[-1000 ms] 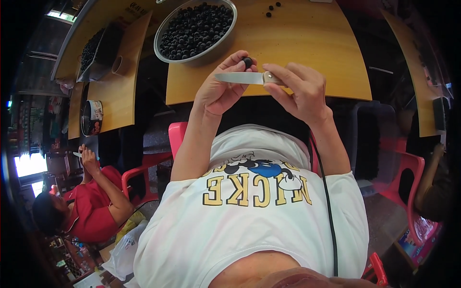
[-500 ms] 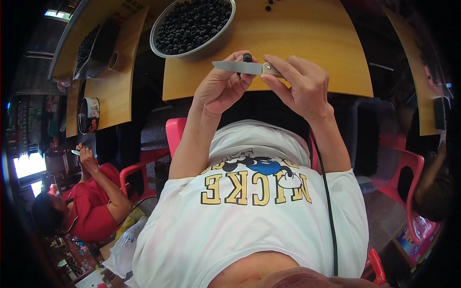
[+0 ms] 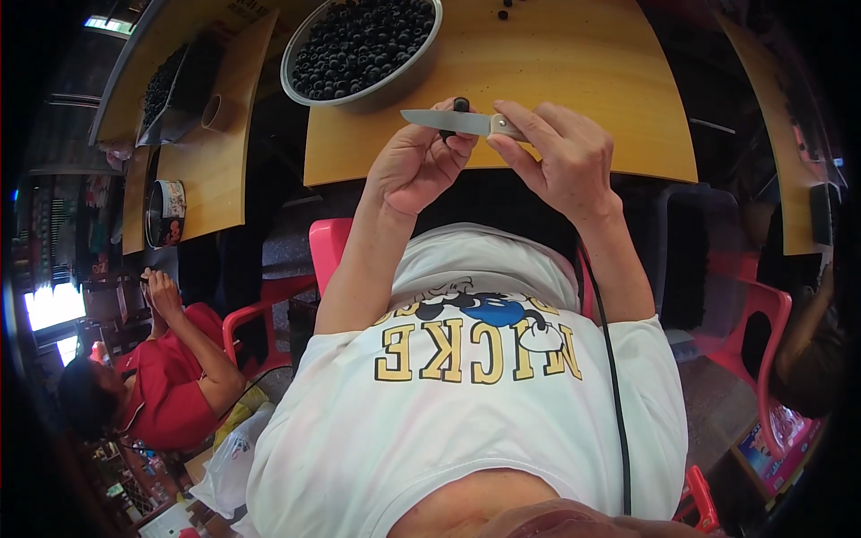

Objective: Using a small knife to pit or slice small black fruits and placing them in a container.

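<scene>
In my left hand [image 3: 414, 163] a small black rubbery-looking piece [image 3: 461, 105] is pinched upright between thumb and fingers. My right hand [image 3: 567, 161] is closed round the pale handle of a knife [image 3: 448, 119]. Its blade points left and lies across the black piece, hiding its middle. Both hands are above the near edge of the yellow wooden table [image 3: 556, 72]. Just beyond my left hand stands a round pale bowl [image 3: 437, 36] heaped with small black ring-shaped pieces [image 3: 359, 49].
A few loose black bits [image 3: 503, 14] lie at the table's far side. On another table to the left are a dark container [image 3: 184, 94] of black pieces, a brown cup [image 3: 214, 113] and a round tin [image 3: 167, 215]. A person in red [image 3: 184, 377] sits there. Red chairs [image 3: 758, 314] stand nearby.
My hands and the knife have barely shifted; the blade sits very slightly farther right on the black piece. The person in red has moved their hands a little.
</scene>
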`<state>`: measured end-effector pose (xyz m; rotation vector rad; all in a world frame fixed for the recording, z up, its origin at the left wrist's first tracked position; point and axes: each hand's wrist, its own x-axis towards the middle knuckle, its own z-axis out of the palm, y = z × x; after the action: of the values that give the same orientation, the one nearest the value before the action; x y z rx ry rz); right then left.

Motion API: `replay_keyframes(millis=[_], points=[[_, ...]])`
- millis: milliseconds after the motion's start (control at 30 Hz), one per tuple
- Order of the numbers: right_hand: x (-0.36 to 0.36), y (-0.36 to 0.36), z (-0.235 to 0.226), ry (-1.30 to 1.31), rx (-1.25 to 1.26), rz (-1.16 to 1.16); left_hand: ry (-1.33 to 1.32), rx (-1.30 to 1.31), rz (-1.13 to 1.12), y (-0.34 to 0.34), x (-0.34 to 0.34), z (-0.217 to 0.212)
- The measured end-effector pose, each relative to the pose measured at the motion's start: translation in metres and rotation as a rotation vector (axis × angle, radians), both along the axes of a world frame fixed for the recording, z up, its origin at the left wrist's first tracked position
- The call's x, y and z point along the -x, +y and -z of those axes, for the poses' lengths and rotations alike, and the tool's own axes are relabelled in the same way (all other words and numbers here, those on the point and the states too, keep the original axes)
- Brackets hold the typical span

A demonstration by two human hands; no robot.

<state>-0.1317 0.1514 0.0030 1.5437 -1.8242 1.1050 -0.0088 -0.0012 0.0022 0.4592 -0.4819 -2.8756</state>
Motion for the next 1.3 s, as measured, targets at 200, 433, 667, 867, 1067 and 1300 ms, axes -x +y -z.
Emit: replay_keyframes(millis=[200, 433, 667, 867, 1067, 1300], points=[[0.001, -0.001, 0.002, 0.008, -0.005, 0.017, 0.06, -0.096, 0.044, -0.001, -0.001, 0.006], [0.002, 0.0, 0.001, -0.001, -0.01, 0.002, 0.053, -0.089, 0.043, -0.002, -0.001, 0.007], [0.048, 0.005, 0.024, -0.076, -0.14, 0.361, 0.167, -0.124, 0.151, -0.003, -0.007, 0.003], [0.041, 0.002, 0.021, -0.471, -0.063, 0.291, 0.169, -0.081, 0.149, -0.003, -0.005, 0.004], [0.045, 0.008, 0.023, -0.652, 0.007, 0.269, 0.242, 0.157, 0.158, -0.029, -0.016, -0.017], [0.042, 0.004, 0.026, -0.631, -0.036, 0.234, -0.114, 1.077, -0.213, -0.125, -0.023, -0.053]])
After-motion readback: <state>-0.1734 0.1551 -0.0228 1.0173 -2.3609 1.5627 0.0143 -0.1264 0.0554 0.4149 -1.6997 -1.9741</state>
